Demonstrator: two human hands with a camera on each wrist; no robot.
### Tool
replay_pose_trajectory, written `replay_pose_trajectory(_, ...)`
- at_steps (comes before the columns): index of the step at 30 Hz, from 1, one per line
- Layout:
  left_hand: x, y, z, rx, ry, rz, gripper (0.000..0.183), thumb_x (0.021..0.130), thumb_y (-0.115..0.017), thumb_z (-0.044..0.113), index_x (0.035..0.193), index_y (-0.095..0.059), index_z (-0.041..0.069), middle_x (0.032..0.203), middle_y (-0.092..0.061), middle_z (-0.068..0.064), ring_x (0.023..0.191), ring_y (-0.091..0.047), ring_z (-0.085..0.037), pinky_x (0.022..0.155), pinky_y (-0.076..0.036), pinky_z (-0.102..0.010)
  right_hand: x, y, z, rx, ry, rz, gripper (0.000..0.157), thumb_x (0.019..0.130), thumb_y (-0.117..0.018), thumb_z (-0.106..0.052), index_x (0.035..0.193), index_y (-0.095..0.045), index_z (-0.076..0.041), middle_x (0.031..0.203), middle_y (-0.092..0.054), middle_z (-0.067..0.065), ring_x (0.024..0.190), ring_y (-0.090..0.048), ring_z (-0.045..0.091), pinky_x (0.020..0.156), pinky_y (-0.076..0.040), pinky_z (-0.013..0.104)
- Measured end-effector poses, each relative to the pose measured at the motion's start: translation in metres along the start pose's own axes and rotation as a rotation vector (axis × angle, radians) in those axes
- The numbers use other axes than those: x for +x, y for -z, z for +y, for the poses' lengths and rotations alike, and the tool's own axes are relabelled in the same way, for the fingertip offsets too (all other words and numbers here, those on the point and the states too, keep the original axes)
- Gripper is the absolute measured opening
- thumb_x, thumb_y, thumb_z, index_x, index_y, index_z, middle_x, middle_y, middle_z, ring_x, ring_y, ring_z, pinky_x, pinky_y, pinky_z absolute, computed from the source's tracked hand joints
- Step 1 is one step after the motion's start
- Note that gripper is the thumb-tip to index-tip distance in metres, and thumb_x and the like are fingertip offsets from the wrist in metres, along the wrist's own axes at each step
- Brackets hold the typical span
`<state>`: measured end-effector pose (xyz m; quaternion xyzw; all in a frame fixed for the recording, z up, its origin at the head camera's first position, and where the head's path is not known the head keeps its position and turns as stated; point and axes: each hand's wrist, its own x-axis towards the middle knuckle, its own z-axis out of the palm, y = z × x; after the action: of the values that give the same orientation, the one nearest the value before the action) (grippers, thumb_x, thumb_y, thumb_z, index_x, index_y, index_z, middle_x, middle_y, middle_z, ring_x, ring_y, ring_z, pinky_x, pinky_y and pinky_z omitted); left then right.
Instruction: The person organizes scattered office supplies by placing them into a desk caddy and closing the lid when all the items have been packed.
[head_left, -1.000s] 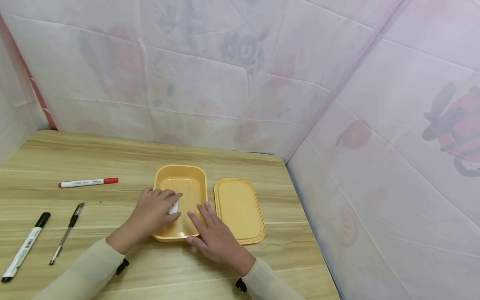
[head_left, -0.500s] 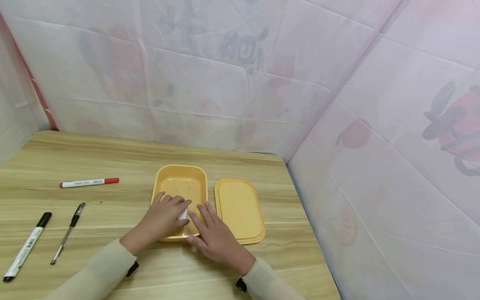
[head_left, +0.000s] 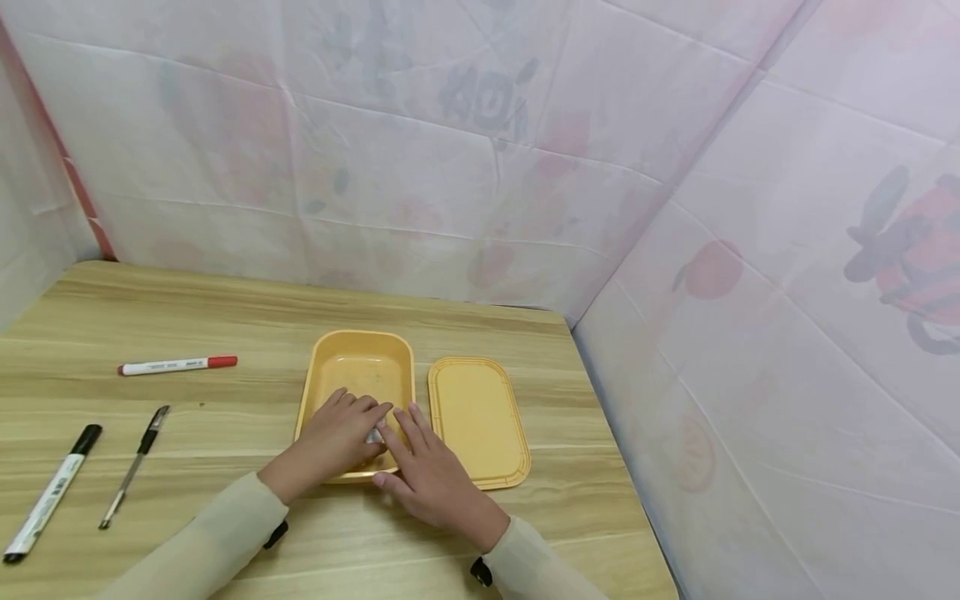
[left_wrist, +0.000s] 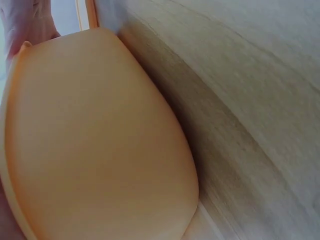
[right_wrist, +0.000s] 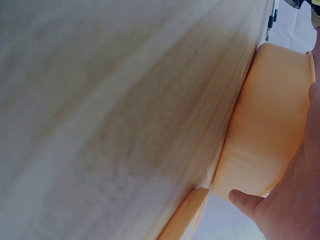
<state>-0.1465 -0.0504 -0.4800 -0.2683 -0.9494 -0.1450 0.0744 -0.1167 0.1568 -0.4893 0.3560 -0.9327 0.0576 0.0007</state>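
The yellow plastic box point(head_left: 360, 340) stands lidless on the table. My left hand point(head_left: 333, 437) reaches down into its near half and pinches a small white block point(head_left: 375, 435) between thumb and fingers. Most of the block is hidden by the fingers, so I cannot tell what kind of thing it is. My right hand point(head_left: 435, 479) lies over the box's near right corner, fingers stretched across the rim close beside the left fingertips. Its thumb point(right_wrist: 245, 201) is outside the box, right at the lower wall in the right wrist view. The left wrist view is filled mostly by the box's outer wall point(left_wrist: 100, 130).
A flat yellow lid point(head_left: 480, 421) lies just right of the box. On the left are a red-capped white marker point(head_left: 177, 365), a black ballpoint pen point(head_left: 135, 467) and a black-capped marker point(head_left: 52, 496). Pale printed sheeting point(head_left: 450, 167) hangs behind the wooden table point(head_left: 225, 308).
My left hand has moved right and slightly nearer inside the box with the white block, up to the right fingertips. The right hand, box and lid have stayed put.
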Motion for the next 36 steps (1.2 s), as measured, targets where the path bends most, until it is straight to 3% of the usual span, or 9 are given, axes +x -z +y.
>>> replay_pose_trajectory(14,0.0035,-0.0063,-0.0014,0.019,-0.015,-0.056,0.062,0.086,-0.078,0.039,0.137,-0.061,0.007,0.116,-0.069,-0.008,0.101,-0.062,-0.027,0.103,-0.045,-0.046,-0.0009,0.0015,-0.0008,0.014,0.002,0.000,0.069,0.106,-0.019,-0.060,0.164,-0.008,-0.025,0.169,-0.012,0.011,0.158,0.004,0.028,0.122,-0.028,0.046)
replay_pose_trajectory(26,0.0017,-0.0051,-0.0014,0.025,0.026,-0.074,0.063,0.088,-0.075,0.042,0.140,-0.059,0.012,0.127,-0.066,-0.007,0.110,-0.061,-0.032,0.095,-0.051,-0.053,-0.0003,0.0011,-0.0006,0.008,0.003,0.001,0.069,0.105,-0.019,-0.061,0.163,-0.006,-0.026,0.170,-0.012,0.011,0.158,0.003,0.029,0.122,-0.029,0.046)
replay_pose_trajectory(36,0.0024,-0.0025,-0.0015,-0.010,0.063,-0.076,0.071,0.088,-0.074,0.048,0.144,-0.054,0.010,0.135,-0.062,-0.011,0.124,-0.055,-0.036,0.103,-0.044,-0.059,0.0016,-0.0004,0.0003,0.013,-0.001,-0.005,0.067,0.105,-0.020,-0.061,0.163,-0.010,-0.029,0.170,-0.011,0.009,0.158,0.004,0.027,0.121,-0.031,0.046)
